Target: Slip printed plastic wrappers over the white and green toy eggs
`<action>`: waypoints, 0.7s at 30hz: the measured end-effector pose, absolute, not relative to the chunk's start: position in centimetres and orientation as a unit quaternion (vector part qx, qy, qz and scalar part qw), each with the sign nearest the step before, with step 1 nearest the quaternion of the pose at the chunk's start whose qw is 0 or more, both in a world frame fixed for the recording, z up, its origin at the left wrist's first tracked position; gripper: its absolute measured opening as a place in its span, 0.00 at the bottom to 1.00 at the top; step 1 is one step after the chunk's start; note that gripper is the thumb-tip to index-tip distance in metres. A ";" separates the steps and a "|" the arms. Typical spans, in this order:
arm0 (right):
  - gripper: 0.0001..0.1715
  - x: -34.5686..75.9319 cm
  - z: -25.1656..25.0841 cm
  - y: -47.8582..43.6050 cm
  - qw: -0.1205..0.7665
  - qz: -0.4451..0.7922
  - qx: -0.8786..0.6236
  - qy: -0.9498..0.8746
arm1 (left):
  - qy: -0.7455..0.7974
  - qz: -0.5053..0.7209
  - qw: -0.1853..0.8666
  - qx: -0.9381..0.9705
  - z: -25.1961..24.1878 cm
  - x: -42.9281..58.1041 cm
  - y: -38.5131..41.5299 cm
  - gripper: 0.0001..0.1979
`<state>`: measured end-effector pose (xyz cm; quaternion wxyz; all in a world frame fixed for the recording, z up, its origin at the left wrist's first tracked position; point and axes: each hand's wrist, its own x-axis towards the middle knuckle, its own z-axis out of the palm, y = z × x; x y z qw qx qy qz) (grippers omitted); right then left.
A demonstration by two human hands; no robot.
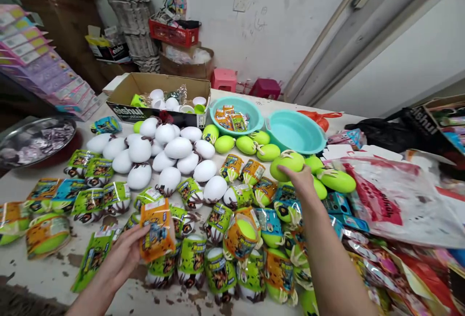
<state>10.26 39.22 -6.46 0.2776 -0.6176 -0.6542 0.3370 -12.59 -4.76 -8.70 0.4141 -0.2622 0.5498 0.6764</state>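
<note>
The left hand (pixel 121 258) grips an orange wrapper (pixel 157 229) by its edge, fingers clenched on it, low over the surface (pixel 54 272). The right hand (pixel 301 180) reaches far forward, fingers closing on a green egg (pixel 286 163) beside other green eggs (pixel 247 144). Wrapped eggs (pixel 232 258) crowd between both arms; white eggs (pixel 170 158), a cardboard box (pixel 160 94) and two teal bowls (pixel 296 132) lie beyond.

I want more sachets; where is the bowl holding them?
The teal bowl with sachets sits at the table's far centre, between the cardboard box and the second teal bowl.
</note>
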 end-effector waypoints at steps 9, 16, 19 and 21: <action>0.59 4.4 -5.8 4.7 0.329 0.770 -0.363 -0.409 | 0.405 0.671 0.619 -0.044 -2.9 -12.4 -3.4 0.10; 0.44 5.6 -5.3 1.6 0.074 0.877 -0.369 -0.299 | 0.460 0.563 0.682 0.080 -2.1 -17.0 -10.2 0.17; 0.35 4.9 -6.0 0.8 0.008 0.873 -0.376 -0.311 | 0.470 0.525 0.698 0.128 -2.1 -17.6 -10.9 0.17; 0.34 4.2 -6.2 -0.3 -0.019 0.884 -0.349 -0.311 | 0.490 0.503 0.699 0.137 -2.4 -18.0 -11.1 0.17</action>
